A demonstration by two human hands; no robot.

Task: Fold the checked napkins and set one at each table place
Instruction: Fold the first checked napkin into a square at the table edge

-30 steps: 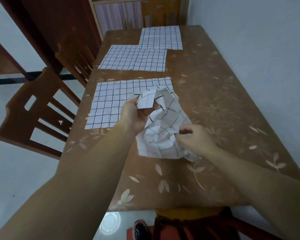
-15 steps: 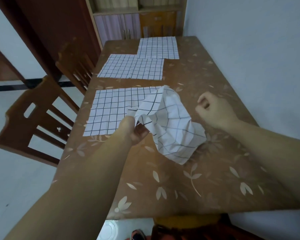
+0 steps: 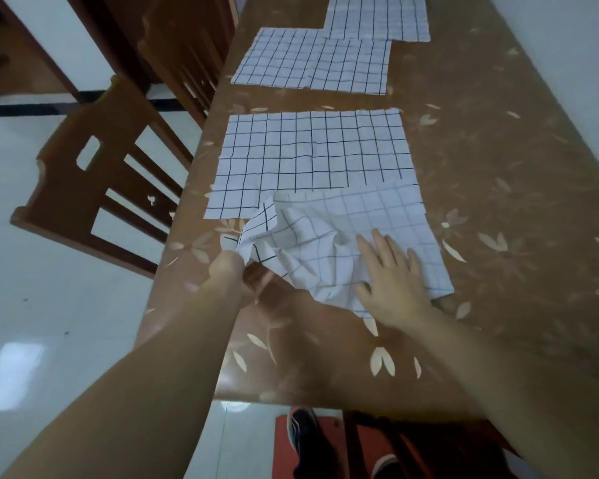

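A crumpled white checked napkin [image 3: 360,229] lies partly spread on the brown table [image 3: 481,140], its far edge overlapping a flat napkin [image 3: 308,157]. My left hand [image 3: 236,274] pinches the crumpled napkin's near-left corner at the table's left side. My right hand [image 3: 391,278] presses flat on its near part, fingers straight and spread. Two more flat checked napkins lie farther along the table, one in the middle [image 3: 315,63] and one at the far end [image 3: 377,19], overlapping at a corner.
Two wooden chairs stand along the table's left edge, the nearer [image 3: 101,174] and the farther [image 3: 184,60]. A white wall [image 3: 567,36] runs close along the table's right side. A red seat [image 3: 377,451] and a shoe [image 3: 301,430] show below the near edge.
The napkin has come down from a bunched heap onto the table and spread out. My right hand dropped from a raised fist to lie flat on it. The left hand pulled the corner leftward.
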